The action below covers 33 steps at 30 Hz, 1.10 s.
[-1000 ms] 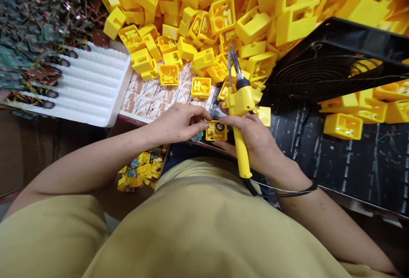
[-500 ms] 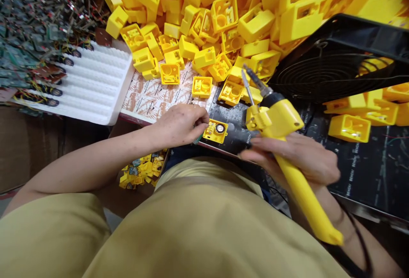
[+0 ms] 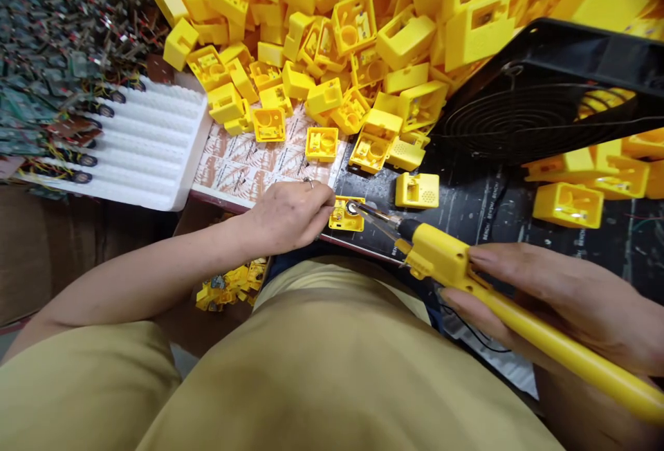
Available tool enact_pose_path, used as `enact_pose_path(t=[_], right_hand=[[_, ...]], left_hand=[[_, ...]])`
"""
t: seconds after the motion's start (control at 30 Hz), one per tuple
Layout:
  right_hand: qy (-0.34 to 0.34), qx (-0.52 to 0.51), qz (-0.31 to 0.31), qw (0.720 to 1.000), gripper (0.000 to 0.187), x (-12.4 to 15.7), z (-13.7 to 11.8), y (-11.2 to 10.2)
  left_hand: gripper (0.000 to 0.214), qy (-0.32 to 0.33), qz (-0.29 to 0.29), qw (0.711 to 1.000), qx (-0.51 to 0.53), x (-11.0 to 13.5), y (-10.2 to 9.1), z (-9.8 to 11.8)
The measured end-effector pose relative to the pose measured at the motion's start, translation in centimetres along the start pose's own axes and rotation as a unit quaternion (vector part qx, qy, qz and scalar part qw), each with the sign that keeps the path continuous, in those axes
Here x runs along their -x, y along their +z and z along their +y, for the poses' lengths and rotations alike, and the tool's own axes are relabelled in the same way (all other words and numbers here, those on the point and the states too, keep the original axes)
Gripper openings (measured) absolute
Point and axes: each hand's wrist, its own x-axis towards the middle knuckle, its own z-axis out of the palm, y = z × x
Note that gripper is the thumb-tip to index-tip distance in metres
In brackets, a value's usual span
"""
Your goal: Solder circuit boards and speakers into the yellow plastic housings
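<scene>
A small square yellow plastic housing (image 3: 346,214) lies at the edge of the black mat, with a round metal part (image 3: 353,207) set in it. My left hand (image 3: 288,217) is shut at the housing's left edge, and its fingertips touch it. My right hand (image 3: 555,299) grips a yellow-handled soldering iron (image 3: 440,257) at the lower right. The iron's thin metal tip (image 3: 376,219) reaches left and meets the round part. A wire (image 3: 469,330) trails from the iron beneath my right hand.
A large heap of yellow plastic housings (image 3: 332,43) fills the back. A white foam tray (image 3: 135,140) holding wired circuit boards stands at the left, next to a leaf-patterned paper sheet (image 3: 264,160). A black fan grille (image 3: 534,119) rises at the right. Small yellow parts (image 3: 231,285) lie below my left forearm.
My right hand has moved right and lowered the iron from upright to nearly flat, its tip now on the round part. My left hand has stayed by the housing.
</scene>
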Motion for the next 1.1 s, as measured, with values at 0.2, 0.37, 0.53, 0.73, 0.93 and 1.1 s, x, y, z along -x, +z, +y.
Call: enact_pose_path(t=[0.2,0.37,0.53,0.73,0.93,1.1], right_hand=[[-0.025,-0.003,-0.031,0.999,0.053,0.0,0.5,0.2],[-0.042,0.002,-0.026,0.999,0.033,-0.4,1.0,0.2],[-0.059,0.013,-0.046,0.997,0.011,-0.5,1.3,0.3],[-0.058,0.012,-0.053,0.997,0.010,-1.5,1.2,0.3],[-0.162,0.006,-0.050,0.985,0.015,-3.6,1.3,0.4],[-0.201,0.023,-0.076,0.976,0.016,-4.4,1.1,0.0]], left_hand=[[0.021,0.040,0.046,0.994,-0.088,-0.1,0.0,0.3],[0.020,0.068,0.051,0.980,-0.178,-0.2,-0.4,0.2],[0.021,0.079,0.071,0.976,-0.192,-0.3,-0.4,0.2],[0.023,0.098,0.087,0.967,-0.220,-0.6,-0.4,0.2],[0.021,0.097,0.090,0.971,-0.198,-0.6,-0.5,0.2],[0.020,0.082,0.081,0.976,-0.183,-0.7,-0.4,0.2]])
